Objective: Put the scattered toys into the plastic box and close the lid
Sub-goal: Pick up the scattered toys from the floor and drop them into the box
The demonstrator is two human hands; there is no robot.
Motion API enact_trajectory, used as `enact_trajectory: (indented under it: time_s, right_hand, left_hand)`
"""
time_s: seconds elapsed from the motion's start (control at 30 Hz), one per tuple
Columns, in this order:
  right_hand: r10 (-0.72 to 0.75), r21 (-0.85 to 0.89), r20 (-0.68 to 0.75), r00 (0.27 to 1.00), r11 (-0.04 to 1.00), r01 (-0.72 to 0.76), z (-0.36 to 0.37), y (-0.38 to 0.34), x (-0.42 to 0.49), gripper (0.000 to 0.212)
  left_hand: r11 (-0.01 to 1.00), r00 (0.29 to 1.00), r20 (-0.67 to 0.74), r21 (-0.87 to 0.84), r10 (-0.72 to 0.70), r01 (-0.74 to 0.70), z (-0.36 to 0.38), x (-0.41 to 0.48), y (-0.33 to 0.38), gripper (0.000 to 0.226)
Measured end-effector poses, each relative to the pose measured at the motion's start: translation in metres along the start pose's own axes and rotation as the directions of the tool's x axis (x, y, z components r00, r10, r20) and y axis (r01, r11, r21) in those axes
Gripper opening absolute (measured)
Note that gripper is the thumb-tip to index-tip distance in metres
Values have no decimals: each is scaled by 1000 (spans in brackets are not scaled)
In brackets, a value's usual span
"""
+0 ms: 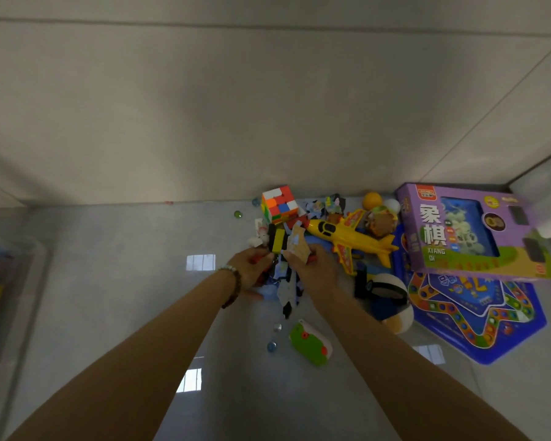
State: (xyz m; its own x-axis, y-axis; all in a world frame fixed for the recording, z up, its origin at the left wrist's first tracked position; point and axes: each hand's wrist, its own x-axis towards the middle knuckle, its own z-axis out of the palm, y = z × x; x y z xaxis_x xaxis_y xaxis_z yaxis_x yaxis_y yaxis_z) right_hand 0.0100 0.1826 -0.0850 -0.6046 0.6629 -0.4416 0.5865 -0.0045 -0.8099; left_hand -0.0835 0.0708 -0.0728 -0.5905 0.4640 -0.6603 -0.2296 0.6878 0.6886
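both hands reach into the toy heap (287,283) on the grey floor (134,281). the right hand (312,270) pinches a beige card (298,246). the left hand (252,265) curls beside a red piece (257,259), but i cannot tell if it grips it. a yellow plane (347,237) and a colour cube (279,203) lie just beyond. the plastic box (42,259) sits well apart at the left edge.

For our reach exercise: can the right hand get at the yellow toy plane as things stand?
Probably yes: the yellow toy plane lies uncovered beside the right hand, which already holds a card.
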Motion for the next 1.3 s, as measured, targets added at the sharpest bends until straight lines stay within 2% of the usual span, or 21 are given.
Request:
enact_trajectory:
  time_s: [0.07,0.2,0.27,0.43,0.5,0.67,0.8,1.0,1.13,1.23,1.3]
  right_hand:
    - [3,9,54,999,1000,-4,0,1,-1,21]
    - [-18,57,141,990,998,10,-3,4,-3,28]
    - [-24,61,166,986,998,14,-5,7,-7,20]
    - [40,-54,136,990,998,-33,-3,12,-15,16]
    - [33,-63,102,994,998,-27,0,10,-18,14]
    - [-6,1,52,999,1000,6,7,12,-26,29]
    - [25,164,89,996,986,-39,10,11,-35,34]
    - [29,178,127,992,983,-51,7,4,-36,34]
    - [-46,183,131,990,983,21,5,-20,-41,26]
    - [-129,206,162,978,974,95,7,-68,-59,11]
    - [-183,254,183,966,958,133,15,-113,-78,9]
  left_hand:
    - [998,1000,8,-59,-11,11,-2,-1,-3,41]
    - [982,996,65,-171,-63,74,-10,-4,-9,40]
    - [970,993,92,-224,-76,95,-13,-8,-10,37]
    - [916,989,128,-384,-73,118,-9,-17,-15,35]
    - [912,987,140,-391,-74,124,-4,-20,-16,38]
    - [927,995,95,-372,-7,42,0,-26,-23,45]
    - [912,996,47,-408,78,-52,10,-29,-29,50]
    - [898,994,12,-429,109,-93,10,-35,-28,47]
    - [879,988,-26,-453,150,-145,-10,-55,-8,42]
    - [852,985,-73,-495,154,-170,-46,-86,15,40]
    - [840,978,-116,-501,175,-210,-81,-112,30,36]
